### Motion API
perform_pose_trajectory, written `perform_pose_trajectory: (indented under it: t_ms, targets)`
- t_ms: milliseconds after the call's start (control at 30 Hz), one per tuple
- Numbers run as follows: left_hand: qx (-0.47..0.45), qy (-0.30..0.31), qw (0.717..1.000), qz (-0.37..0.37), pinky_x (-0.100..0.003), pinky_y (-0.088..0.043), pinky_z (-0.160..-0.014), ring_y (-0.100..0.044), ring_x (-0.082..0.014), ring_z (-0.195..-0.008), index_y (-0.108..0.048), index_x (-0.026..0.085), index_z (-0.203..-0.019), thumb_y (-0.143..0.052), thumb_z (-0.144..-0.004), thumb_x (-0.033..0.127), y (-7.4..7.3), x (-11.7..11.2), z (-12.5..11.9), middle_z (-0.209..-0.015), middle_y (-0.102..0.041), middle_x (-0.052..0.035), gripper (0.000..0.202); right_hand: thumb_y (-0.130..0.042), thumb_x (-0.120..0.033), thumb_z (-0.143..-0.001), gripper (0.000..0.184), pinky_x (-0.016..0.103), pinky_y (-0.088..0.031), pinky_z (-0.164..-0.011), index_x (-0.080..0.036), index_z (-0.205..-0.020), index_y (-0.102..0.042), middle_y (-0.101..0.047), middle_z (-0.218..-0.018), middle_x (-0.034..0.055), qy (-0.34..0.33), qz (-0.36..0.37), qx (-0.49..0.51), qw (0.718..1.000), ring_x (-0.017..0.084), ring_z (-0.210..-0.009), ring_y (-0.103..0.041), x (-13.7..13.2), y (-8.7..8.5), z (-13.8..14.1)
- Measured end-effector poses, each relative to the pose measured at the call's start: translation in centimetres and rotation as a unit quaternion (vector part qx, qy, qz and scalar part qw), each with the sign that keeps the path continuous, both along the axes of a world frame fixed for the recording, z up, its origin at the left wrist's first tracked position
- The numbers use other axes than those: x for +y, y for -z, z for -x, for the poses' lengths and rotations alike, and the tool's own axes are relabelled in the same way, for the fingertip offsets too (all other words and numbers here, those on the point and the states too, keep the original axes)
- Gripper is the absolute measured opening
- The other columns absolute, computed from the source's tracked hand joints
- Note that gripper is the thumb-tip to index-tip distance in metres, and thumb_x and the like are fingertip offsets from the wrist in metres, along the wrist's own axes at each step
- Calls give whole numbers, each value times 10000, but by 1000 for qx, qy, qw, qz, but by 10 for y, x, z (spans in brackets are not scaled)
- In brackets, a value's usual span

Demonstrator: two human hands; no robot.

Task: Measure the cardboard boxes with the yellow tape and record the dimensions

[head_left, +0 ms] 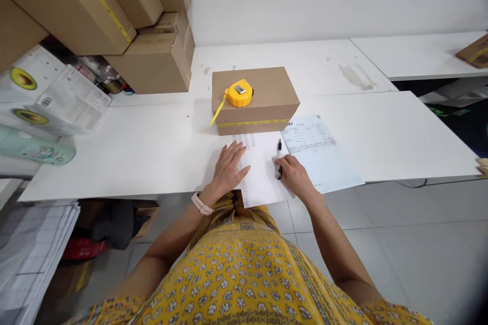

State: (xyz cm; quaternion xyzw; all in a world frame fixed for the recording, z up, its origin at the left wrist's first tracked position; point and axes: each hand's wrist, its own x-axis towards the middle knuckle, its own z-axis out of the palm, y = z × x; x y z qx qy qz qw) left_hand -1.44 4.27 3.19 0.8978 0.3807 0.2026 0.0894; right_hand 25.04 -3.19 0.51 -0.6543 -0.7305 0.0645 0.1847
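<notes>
My left hand [229, 166] lies flat with fingers spread over the left edge of a spiral notebook [263, 162], which reaches past the table's front edge. Between the fingers of my right hand [295, 172] is a pen [279, 150] with a clear barrel, its black end pointing away from me. That hand rests on the notebook's right side. Just beyond the notebook sits a closed cardboard box [255, 91]. A yellow tape measure [240, 93] with a yellow strap lies on its top. To the right is a printed pale-blue sheet [324, 155], its left part covered.
Cardboard boxes [152, 63] are stacked at the back left. A mint-green bottle [38, 144] and white cartons with avocado pictures [57, 91] stand at the left. The white table [404, 132] meets a white wall. Another box [475, 52] shows at the far right.
</notes>
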Motion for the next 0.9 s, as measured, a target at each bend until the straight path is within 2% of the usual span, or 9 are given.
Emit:
perform_pose_trajectory:
  t_ms: [100,167,233,333,433,533,667,767,900]
  targets:
    - [103,23,992,63,-595,-181,-1292,-275,-335,-1591,-345,142,-1610,-416,-1057,540,27,-28,14,-1677,-371,-177,685,-461,-68,-925,243,334,-458,-731,-198,-985,-658,-633,-947,109,-25,-30,3,999,245,-896,-569,0,-3,-7]
    - [135,32,988,75,-600,-102,-1303,-207,-346,-1611,-296,148,-1639,-436,-1033,609,31,-33,18,-1711,-293,-174,773,-530,-201,-969,134,333,-444,-715,-215,-857,-604,-612,-849,78,-19,-71,47,996,221,-818,-548,-1,-6,-6]
    - [153,39,984,81,-604,-36,-1302,-153,-370,-1620,-239,127,-1658,-506,-975,682,29,-31,19,-1727,-224,-197,919,-612,-381,-966,246,326,-441,-693,-230,-787,-538,-568,-745,29,30,-121,140,982,187,-728,-524,-2,-10,1]
    - [191,67,976,84,-622,31,-1284,-70,-409,-1623,-166,80,-1666,-684,-857,678,23,-26,20,-1738,-117,-238,1132,-582,-559,-969,329,325,-487,-701,-232,-941,-563,-588,-735,-8,113,-126,371,913,166,-701,-572,6,-16,23]
    - [232,90,965,80,-638,13,-1277,-42,-422,-1622,-160,78,-1664,-817,-778,494,19,-24,21,-1743,-72,-237,1179,-437,-695,-975,515,384,-557,-796,-222,-1112,-588,-697,-882,57,64,-28,582,810,200,-855,-680,30,-15,50]
    - [230,79,967,76,-626,-12,-1285,-61,-398,-1626,-186,107,-1664,-775,-808,329,18,-27,21,-1751,-98,-205,1063,-660,-692,-827,484,373,-563,-800,-238,-977,-589,-685,-856,36,44,18,648,760,192,-836,-667,60,-6,68]
    - [179,53,980,73,-593,-44,-1303,-130,-358,-1624,-265,154,-1650,-688,-853,256,18,-32,20,-1748,-188,-159,908,-766,-577,-737,424,303,-503,-712,-253,-807,-502,-512,-682,-60,94,-10,606,790,130,-662,-526,82,6,75]
    - [162,47,983,71,-589,-72,-1306,-171,-360,-1615,-314,155,-1633,-675,-835,216,18,-34,19,-1735,-240,-151,877,-680,-591,-836,379,315,-502,-776,-240,-942,-583,-582,-741,-41,52,9,556,830,141,-725,-572,85,7,70]
    - [160,49,984,69,-596,-87,-1306,-181,-365,-1612,-333,154,-1620,-669,-819,203,18,-33,20,-1730,-258,-148,870,-670,-612,-873,422,337,-510,-828,-223,-1030,-626,-685,-906,18,0,47,538,842,165,-851,-636,82,7,62]
